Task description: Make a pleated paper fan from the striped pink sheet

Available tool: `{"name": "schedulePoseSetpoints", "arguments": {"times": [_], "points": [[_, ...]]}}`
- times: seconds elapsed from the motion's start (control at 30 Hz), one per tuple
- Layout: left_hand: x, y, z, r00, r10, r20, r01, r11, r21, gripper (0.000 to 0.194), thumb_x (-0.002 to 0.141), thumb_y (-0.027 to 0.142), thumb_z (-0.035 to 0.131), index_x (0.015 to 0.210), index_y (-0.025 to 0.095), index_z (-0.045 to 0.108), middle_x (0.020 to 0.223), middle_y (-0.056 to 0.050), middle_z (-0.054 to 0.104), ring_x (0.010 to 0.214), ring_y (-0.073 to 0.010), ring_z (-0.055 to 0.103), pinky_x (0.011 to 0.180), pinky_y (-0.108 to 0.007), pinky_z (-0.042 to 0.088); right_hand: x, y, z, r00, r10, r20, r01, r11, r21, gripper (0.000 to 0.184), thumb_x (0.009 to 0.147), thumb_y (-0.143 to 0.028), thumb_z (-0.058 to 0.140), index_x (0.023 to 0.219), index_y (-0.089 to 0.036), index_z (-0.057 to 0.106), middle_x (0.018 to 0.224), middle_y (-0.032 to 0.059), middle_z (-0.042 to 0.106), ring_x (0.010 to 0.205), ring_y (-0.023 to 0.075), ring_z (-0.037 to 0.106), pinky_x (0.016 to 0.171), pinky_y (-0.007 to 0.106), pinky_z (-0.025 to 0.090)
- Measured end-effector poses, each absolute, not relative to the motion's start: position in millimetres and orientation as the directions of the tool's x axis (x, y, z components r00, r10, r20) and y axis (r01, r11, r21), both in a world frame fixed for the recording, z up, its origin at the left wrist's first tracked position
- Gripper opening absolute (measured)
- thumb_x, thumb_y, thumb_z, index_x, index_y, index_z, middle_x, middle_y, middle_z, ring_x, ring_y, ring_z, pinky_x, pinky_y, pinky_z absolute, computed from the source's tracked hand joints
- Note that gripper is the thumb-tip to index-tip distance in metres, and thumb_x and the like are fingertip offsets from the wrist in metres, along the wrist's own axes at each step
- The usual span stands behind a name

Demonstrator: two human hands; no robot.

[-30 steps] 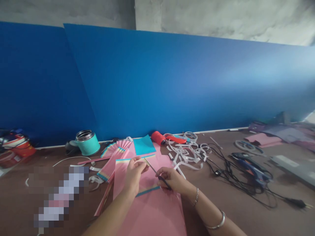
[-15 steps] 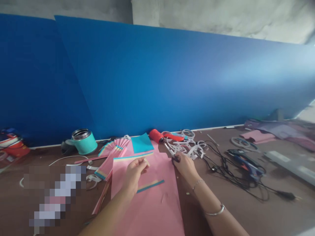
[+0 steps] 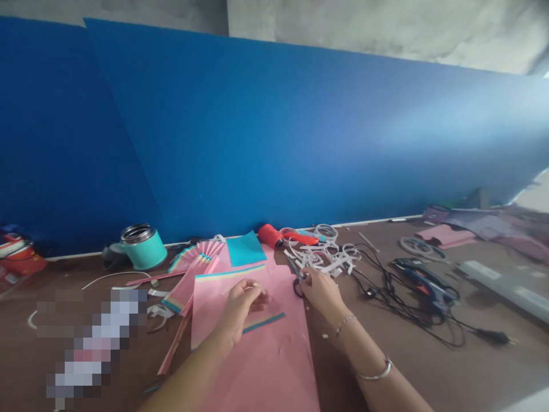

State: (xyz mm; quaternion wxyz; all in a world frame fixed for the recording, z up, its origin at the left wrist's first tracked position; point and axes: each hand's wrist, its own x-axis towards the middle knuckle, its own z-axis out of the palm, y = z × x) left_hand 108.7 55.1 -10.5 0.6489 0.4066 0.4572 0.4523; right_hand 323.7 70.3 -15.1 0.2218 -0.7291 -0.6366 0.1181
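My left hand [image 3: 240, 306] hovers over a large pink paper sheet [image 3: 261, 349] and pinches a small pale strip of paper between thumb and fingers. My right hand [image 3: 319, 292] rests at the sheet's right edge with its fingers on a pair of black-handled scissors [image 3: 295, 274] lying on the brown table [image 3: 407, 366]. A loose blue and yellow strip [image 3: 263, 322] lies on the pink sheet between my hands. The sheet's far edge has a blue and yellow border.
Folded pink paper fans [image 3: 193, 269], a blue square sheet [image 3: 245, 249], a red thread spool [image 3: 270, 235], curled white paper trimmings [image 3: 326, 254], a teal tin [image 3: 143, 247], a glue gun with black cord [image 3: 424, 283]. A blue board [image 3: 274, 137] stands behind.
My right hand carried the scissors from above the pink sheet to its right edge and lowered them onto the table. My left hand kept the small strip and moved slightly right.
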Motion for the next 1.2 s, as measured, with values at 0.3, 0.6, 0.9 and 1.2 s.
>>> {"name": "schedulePoseSetpoints", "arguments": {"times": [0.3, 0.6, 0.9, 1.2], "points": [[111, 50, -21, 0.307, 0.951, 0.033, 0.064, -0.055, 0.996, 0.055, 0.075, 0.025, 0.058, 0.128, 0.014, 0.046, 0.061, 0.006, 0.054, 0.058, -0.0126, 0.053, 0.060, -0.026, 0.046, 278, 47, -12, -0.235, 0.783, 0.576, 0.582, 0.588, -0.562, 0.025, 0.075, -0.016, 0.060, 0.097, -0.022, 0.068, 0.108, 0.0091, 0.056, 0.105, 0.0245, 0.052, 0.090, 0.039, 0.043], [108, 52, -28, 0.368, 0.919, 0.140, 0.264, -0.248, 0.932, 0.051, 0.078, 0.015, 0.049, 0.129, 0.016, 0.046, 0.068, 0.004, 0.053, 0.064, -0.0137, 0.053, 0.063, -0.025, 0.043, 282, 51, -11, -0.255, 0.907, 0.334, 0.547, 0.420, -0.724, 0.011, 0.074, -0.011, 0.057, 0.065, -0.018, 0.058, 0.072, 0.0014, 0.059, 0.073, 0.0157, 0.054, 0.071, 0.028, 0.041], [108, 53, -33, 0.296, 0.950, 0.102, 0.380, -0.215, 0.900, 0.022, 0.070, 0.013, 0.056, 0.090, 0.019, 0.063, 0.083, -0.004, 0.067, 0.079, -0.0197, 0.062, 0.071, -0.028, 0.046, 289, 53, -9, -0.134, 0.990, 0.046, 0.562, 0.114, -0.819, 0.023, 0.068, -0.013, 0.056, 0.047, -0.017, 0.045, 0.057, -0.0020, 0.047, 0.058, 0.0115, 0.045, 0.056, 0.023, 0.034], [107, 55, -35, 0.303, 0.950, 0.078, 0.411, -0.204, 0.888, 0.017, 0.067, 0.014, 0.060, 0.082, 0.019, 0.066, 0.081, -0.005, 0.070, 0.075, -0.0214, 0.062, 0.066, -0.028, 0.045, 288, 51, -13, -0.229, 0.963, -0.145, 0.273, -0.080, -0.959, 0.008, 0.059, -0.010, 0.053, 0.063, -0.016, 0.056, 0.056, -0.0007, 0.063, 0.049, 0.0104, 0.053, 0.048, 0.020, 0.040]]}}
